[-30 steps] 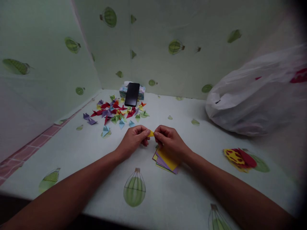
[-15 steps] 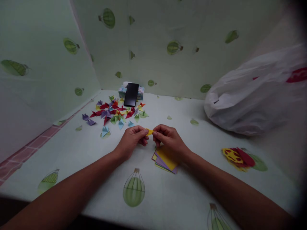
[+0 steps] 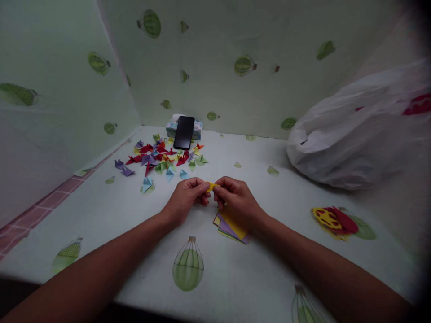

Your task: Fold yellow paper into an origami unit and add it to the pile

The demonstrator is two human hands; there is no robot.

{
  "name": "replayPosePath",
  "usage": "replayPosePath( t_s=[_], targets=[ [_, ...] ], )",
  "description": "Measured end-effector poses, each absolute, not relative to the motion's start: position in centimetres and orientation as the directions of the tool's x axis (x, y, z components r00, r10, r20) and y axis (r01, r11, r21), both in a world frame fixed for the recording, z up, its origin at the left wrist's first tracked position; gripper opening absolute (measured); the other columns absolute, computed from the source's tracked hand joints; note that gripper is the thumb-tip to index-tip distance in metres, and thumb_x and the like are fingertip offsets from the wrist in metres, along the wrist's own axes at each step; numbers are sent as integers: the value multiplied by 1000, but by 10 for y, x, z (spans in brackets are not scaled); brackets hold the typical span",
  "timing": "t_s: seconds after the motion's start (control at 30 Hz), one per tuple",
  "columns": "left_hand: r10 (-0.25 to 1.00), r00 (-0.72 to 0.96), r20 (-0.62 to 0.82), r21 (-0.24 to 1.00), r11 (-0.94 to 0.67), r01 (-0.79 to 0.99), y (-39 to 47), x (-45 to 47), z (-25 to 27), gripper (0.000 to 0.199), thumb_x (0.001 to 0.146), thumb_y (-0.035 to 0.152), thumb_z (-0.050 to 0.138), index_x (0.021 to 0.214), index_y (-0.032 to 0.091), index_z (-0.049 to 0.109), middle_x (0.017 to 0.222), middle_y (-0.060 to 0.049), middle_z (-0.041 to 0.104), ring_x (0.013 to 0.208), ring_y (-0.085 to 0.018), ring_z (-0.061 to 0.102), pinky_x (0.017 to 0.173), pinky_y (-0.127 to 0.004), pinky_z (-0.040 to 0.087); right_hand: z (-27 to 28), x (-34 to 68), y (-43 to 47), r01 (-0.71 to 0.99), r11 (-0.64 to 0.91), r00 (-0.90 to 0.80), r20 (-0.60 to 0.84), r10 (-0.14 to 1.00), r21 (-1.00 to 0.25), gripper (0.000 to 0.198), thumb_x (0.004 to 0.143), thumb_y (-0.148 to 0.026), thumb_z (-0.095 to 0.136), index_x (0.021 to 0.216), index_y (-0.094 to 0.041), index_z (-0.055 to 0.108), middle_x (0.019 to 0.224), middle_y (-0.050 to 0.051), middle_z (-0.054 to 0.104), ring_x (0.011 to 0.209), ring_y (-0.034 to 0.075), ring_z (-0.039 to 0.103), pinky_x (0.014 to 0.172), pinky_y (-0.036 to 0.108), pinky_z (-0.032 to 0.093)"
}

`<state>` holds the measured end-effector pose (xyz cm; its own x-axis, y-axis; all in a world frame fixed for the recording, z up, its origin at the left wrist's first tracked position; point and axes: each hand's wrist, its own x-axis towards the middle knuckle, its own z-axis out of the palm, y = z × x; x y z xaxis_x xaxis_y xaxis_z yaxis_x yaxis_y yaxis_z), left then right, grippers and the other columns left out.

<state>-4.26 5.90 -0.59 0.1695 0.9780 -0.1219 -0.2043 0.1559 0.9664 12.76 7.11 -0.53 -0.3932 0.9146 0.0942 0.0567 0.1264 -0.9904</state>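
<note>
A small folded piece of yellow paper (image 3: 211,186) is pinched between my two hands, just above the table. My left hand (image 3: 186,197) grips its left end between thumb and fingers. On its right end, the thumb and fingertips of my right hand (image 3: 237,195) are closed. Fingers cover much of the paper, so its exact folds are hard to make out. Partly under my right hand lies a stack of square coloured paper sheets (image 3: 232,226), yellow on top with purple and green edges showing. Several folded paper cranes (image 3: 161,157) in many colours lie in a heap beyond my left hand.
A black phone (image 3: 184,133) leans on a tissue box (image 3: 171,128) at the back. To the right sits a large white plastic bag (image 3: 340,139). Yellow and red cut-out pieces (image 3: 336,220) lie on the right of the balloon-patterned table cover (image 3: 144,269).
The fingers of my right hand have shifted slightly at the yellow paper, which shows at a slightly different angle. Both hands stay in nearly the same place.
</note>
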Motion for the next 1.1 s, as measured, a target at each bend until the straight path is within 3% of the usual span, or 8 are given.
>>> replayPosePath(
  t_s=[0.17, 0.33, 0.6, 0.73, 0.87, 1.1],
  targets=[
    [980, 178, -89, 979, 120, -168, 59, -43, -7, 27, 81, 41, 70, 75, 15, 62, 71, 0, 65, 56, -10, 58, 59, -24, 46, -3, 129, 72, 51, 101, -381, 74, 922, -994, 23, 88, -37, 60, 75, -18, 56, 63, -3, 58, 44, 8, 49, 46, 24, 39],
    [983, 179, -43, 995, 58, -76, 59, -44, -3, 29, 75, 41, 75, 73, 15, 63, 68, 0, 64, 55, -10, 57, 58, -24, 47, -1, 129, 74, 37, 78, -374, 58, 925, -996, 24, 88, -38, 60, 74, -18, 56, 63, -3, 58, 45, 8, 50, 47, 25, 40],
    [976, 204, -80, 996, 87, -27, 59, -44, -1, 27, 76, 38, 74, 71, 14, 61, 64, 0, 62, 54, -9, 56, 56, -23, 45, -2, 127, 73, -19, 110, -375, 109, 921, -994, 16, 83, -31, 66, 84, -19, 56, 62, -5, 57, 50, 9, 52, 51, 25, 42],
    [970, 225, -95, 989, 119, -92, 60, -44, -4, 25, 75, 36, 75, 82, 14, 65, 72, -2, 66, 62, -11, 61, 65, -26, 51, -4, 127, 74, -21, 127, -351, 126, 928, -992, 13, 83, -30, 65, 85, -20, 56, 63, -5, 57, 50, 9, 52, 51, 25, 42],
    [978, 206, -16, 992, 42, -122, 61, -45, -7, 30, 76, 30, 76, 101, 18, 64, 79, 0, 68, 67, -12, 65, 69, -27, 53, -4, 127, 74, -39, 124, -357, 130, 925, -991, 12, 83, -29, 65, 85, -20, 57, 65, -5, 57, 50, 9, 53, 51, 25, 43],
    [987, 160, -17, 989, 39, -140, 62, -45, -6, 22, 74, 29, 76, 85, 16, 62, 71, 1, 67, 62, -11, 64, 65, -25, 52, -2, 128, 74, -76, 95, -416, 118, 902, -993, 13, 81, -26, 67, 88, -19, 59, 67, -4, 61, 55, 10, 57, 56, 26, 45]
  ],
)
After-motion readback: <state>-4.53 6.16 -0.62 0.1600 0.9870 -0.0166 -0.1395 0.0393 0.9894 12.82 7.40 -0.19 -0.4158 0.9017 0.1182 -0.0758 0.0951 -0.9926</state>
